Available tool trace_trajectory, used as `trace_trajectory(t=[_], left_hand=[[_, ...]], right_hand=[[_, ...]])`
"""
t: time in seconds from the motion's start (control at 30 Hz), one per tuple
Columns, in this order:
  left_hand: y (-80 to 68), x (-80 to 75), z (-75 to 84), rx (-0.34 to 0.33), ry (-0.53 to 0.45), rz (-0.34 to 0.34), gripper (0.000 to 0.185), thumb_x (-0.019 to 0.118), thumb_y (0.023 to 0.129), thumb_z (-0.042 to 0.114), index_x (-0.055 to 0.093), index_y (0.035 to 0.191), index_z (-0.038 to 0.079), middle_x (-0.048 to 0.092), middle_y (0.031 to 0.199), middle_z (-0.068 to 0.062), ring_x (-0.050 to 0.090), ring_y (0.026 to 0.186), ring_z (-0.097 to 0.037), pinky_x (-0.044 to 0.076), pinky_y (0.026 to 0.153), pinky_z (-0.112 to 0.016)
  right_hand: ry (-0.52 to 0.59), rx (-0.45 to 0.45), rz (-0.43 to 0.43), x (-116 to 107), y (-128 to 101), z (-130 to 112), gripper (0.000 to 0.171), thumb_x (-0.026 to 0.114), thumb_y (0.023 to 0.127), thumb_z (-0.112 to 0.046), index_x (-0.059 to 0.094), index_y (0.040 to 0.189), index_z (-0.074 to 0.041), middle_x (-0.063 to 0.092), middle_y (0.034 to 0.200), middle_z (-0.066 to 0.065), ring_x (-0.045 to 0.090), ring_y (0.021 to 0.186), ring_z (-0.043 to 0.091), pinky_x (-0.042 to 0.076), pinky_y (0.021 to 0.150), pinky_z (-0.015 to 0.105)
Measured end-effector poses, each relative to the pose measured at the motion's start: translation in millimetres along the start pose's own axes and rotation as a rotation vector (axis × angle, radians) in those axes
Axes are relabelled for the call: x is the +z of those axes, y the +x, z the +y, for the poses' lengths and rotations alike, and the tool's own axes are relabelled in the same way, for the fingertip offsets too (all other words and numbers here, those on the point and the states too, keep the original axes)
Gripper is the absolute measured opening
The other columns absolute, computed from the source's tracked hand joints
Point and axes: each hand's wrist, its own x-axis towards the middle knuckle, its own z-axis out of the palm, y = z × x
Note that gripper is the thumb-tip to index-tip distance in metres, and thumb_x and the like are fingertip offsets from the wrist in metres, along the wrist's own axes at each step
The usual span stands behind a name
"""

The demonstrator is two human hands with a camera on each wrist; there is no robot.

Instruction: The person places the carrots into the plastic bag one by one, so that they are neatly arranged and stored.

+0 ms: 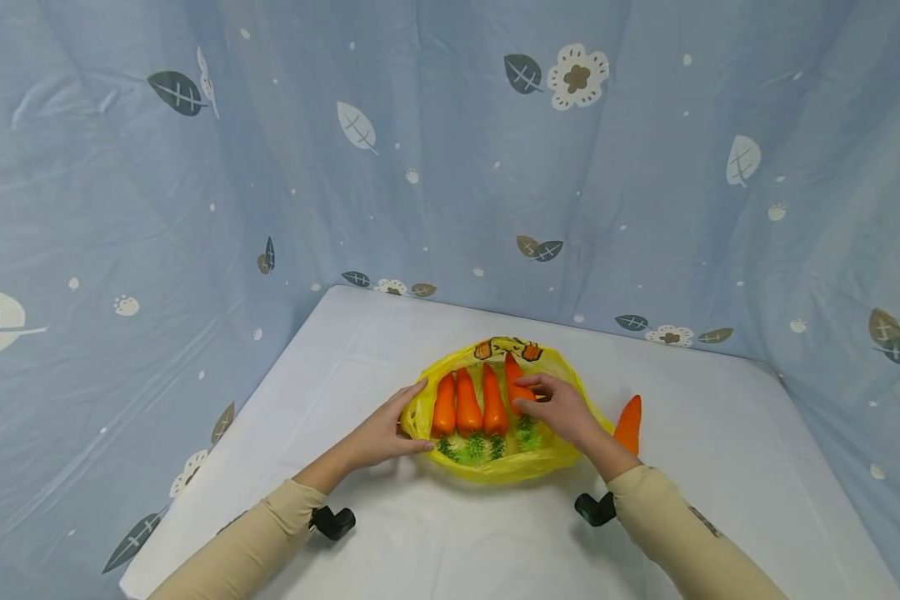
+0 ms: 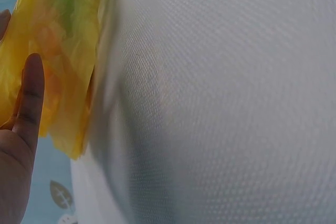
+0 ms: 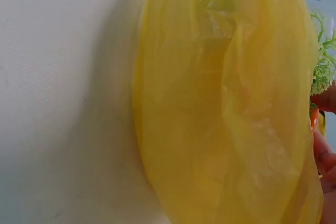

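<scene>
A yellow plastic bag (image 1: 487, 477) with a printed cartoon pattern lies spread open on the table. Inside it several orange toy carrots (image 1: 468, 404) with green tops lie side by side, tips pointing away. My left hand (image 1: 381, 427) rests against the bag's left rim, thumb and fingers spread; in the left wrist view its straight thumb (image 2: 32, 95) touches the yellow plastic. With the thumb and fingers of my right hand (image 1: 564, 410) I pinch the rightmost carrot (image 1: 515, 385) in the bag. The bag's side hides most of that hand in the right wrist view.
Another orange carrot (image 1: 629, 423) lies outside the bag, right of my right wrist, partly hidden by it. Two black curved objects (image 1: 334, 523) show near my sleeves. A white table (image 1: 450, 546) stands before blue patterned curtains (image 1: 450, 167).
</scene>
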Motion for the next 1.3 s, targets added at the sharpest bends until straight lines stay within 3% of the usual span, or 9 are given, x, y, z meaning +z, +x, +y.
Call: trace_trajectory(t=[0.33, 0.63, 0.93, 1.3], left_hand=[[0.0, -0.7, 1.4, 0.008, -0.009, 0.001, 0.1, 0.083, 0.086, 0.028, 0.022, 0.163, 0.011, 0.026, 0.165, -0.014, 0.029, 0.149, -0.036, 0.028, 0.118, -0.057], [-0.4, 0.0, -0.1, -0.002, -0.013, -0.005, 0.1, 0.084, 0.086, 0.026, 0.021, 0.164, 0.013, 0.026, 0.165, -0.012, 0.028, 0.15, -0.034, 0.027, 0.118, -0.057], [-0.8, -0.6, 1.7, -0.008, -0.01, -0.003, 0.101, 0.083, 0.086, 0.028, 0.021, 0.164, 0.012, 0.026, 0.166, -0.013, 0.028, 0.15, -0.036, 0.026, 0.118, -0.058], [-0.5, -0.6, 1.1, -0.005, -0.013, 0.004, 0.099, 0.083, 0.086, 0.027, 0.022, 0.163, 0.012, 0.026, 0.165, -0.015, 0.028, 0.149, -0.038, 0.026, 0.118, -0.059]], right_hand=[[-0.04, 0.03, -0.036, 7, 5, 9, 0.037, 0.077, 0.093, -0.025, 0.07, 0.127, -0.014, 0.064, 0.13, 0.01, 0.06, 0.116, 0.031, 0.056, 0.089, 0.04], [-0.08, 0.032, -0.088, 9, 6, 14, 0.041, 0.078, 0.092, -0.027, 0.068, 0.13, -0.013, 0.063, 0.133, 0.014, 0.059, 0.118, 0.034, 0.054, 0.093, 0.044], [-0.084, 0.032, -0.126, 9, 4, 19, 0.041, 0.074, 0.093, -0.017, 0.067, 0.132, -0.012, 0.06, 0.136, 0.017, 0.062, 0.115, 0.033, 0.055, 0.092, 0.045], [-0.097, 0.022, -0.143, 12, 4, 23, 0.042, 0.078, 0.091, -0.017, 0.067, 0.132, -0.012, 0.061, 0.133, 0.015, 0.064, 0.11, 0.03, 0.056, 0.088, 0.041]])
